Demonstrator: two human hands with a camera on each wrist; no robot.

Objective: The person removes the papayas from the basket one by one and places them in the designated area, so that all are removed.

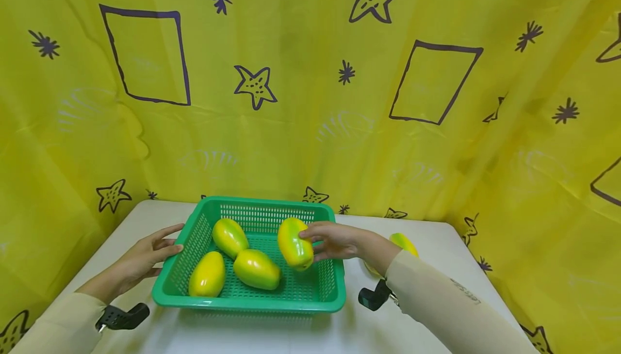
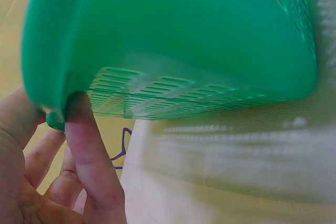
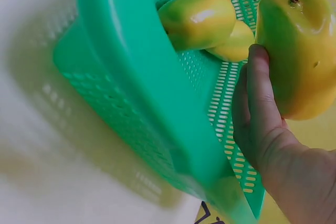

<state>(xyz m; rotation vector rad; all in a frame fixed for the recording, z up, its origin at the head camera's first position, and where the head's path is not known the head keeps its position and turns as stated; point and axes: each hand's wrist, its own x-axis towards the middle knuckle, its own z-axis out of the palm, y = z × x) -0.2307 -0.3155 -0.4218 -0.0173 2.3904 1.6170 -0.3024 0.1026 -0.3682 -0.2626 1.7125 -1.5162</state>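
Note:
My right hand [image 1: 335, 240] grips a glossy yellow-green fruit [image 1: 295, 243], oval like a mango or papaya, at the right part of a green plastic basket [image 1: 247, 304]. Thumb and fingers hold its side, and a small dark stem mark shows on its end in the right wrist view. On the basket's left side, my left hand [image 1: 140, 259] pinches the rim between thumb and fingers. Inside lie three similar fruits: one at the back [image 1: 230, 238], one at the front left [image 1: 207, 275] and one near the middle [image 1: 257, 270].
Behind my right forearm, another yellow-green fruit [image 1: 404, 243] is partly hidden on the white table [image 1: 417, 316]. A yellow curtain [image 1: 291, 144] with dark star and frame drawings hangs behind and beside the table. The basket walls are slotted.

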